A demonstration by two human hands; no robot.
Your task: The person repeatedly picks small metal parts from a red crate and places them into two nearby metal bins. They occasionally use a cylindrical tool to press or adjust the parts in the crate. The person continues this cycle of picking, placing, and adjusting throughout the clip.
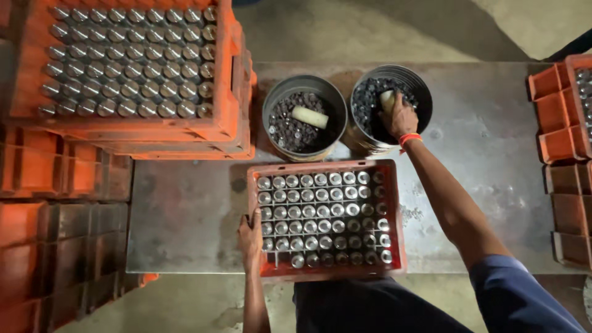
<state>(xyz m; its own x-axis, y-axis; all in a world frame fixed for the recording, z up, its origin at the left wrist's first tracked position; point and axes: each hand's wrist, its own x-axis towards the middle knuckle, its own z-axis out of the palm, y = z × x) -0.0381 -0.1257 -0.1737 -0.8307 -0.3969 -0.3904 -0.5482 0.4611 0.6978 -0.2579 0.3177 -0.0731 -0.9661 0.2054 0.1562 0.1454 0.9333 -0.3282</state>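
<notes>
Hands work apart: the left hand (251, 239) lies flat on the orange crate (327, 275) of metal cans at 6 o'clock on the desk (185, 209), while the right hand (399, 118) clasps a pale cylinder (387, 98) inside the right bucket (419, 92) at 12 o'clock.

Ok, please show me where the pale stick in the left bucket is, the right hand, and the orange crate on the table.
pale stick (309, 116), head view, middle of its length.
right hand (399, 117), head view, back of the hand.
orange crate (253, 185), head view, left rim.
</notes>
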